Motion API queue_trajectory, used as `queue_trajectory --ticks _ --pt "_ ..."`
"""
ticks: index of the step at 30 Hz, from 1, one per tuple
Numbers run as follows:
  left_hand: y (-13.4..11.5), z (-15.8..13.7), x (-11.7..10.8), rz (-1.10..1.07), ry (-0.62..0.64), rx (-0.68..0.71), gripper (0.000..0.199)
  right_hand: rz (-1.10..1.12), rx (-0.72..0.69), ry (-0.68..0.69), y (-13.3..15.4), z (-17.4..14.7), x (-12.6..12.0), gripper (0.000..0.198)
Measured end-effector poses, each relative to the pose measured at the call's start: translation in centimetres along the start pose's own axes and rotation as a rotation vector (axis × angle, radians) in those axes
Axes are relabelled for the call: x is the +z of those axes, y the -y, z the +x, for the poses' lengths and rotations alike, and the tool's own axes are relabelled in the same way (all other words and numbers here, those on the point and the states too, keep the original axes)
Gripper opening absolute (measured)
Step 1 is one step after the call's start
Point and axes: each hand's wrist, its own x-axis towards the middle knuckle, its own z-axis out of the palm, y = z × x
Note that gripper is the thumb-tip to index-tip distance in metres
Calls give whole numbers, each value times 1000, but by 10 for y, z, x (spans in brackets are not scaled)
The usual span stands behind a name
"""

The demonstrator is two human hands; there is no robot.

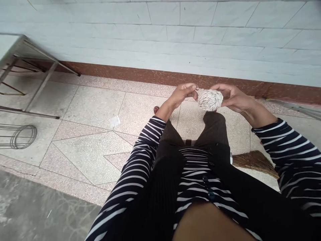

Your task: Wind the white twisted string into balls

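A ball of off-white cord, its turns lying in a braid-like pattern, is held up in front of me above my knees. My right hand grips its right side, thumb below and fingers over the far side, partly hidden by the ball. On the left, my left hand pinches a short strand of the cord between thumb and fingers, just off the ball's upper left edge.
At the far left stands a metal-legged table, with a wire rack below it on the tiled floor. A white scrap lies mid-floor. Straw broom bristles show by my right side. A tiled wall runs ahead.
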Motion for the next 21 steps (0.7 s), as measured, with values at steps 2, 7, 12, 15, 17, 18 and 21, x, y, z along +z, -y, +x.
queue_trajectory --ticks 2,7,12,15,17,18,21 --pt "10 -2 11 -58 56 -28 51 140 -75 -94 3 -6 3 61" --pt "20 -9 24 -127 126 31 53 287 -231 -422 14 5 -4 73" --pt "27 -18 31 -27 154 -38 55 154 -318 -846 21 33 -17 62" --pt "27 -21 34 -24 180 -34 53 -306 -369 -965 10 39 -15 58" --pt "24 -21 32 6 216 -27 50 -551 -351 -847 -5 38 -12 55" --pt "22 -21 30 33 226 -31 49 -607 -331 -780 -13 38 -11 52" --pt "14 -21 22 136 200 -46 44 -661 -175 -546 -35 36 -15 52"
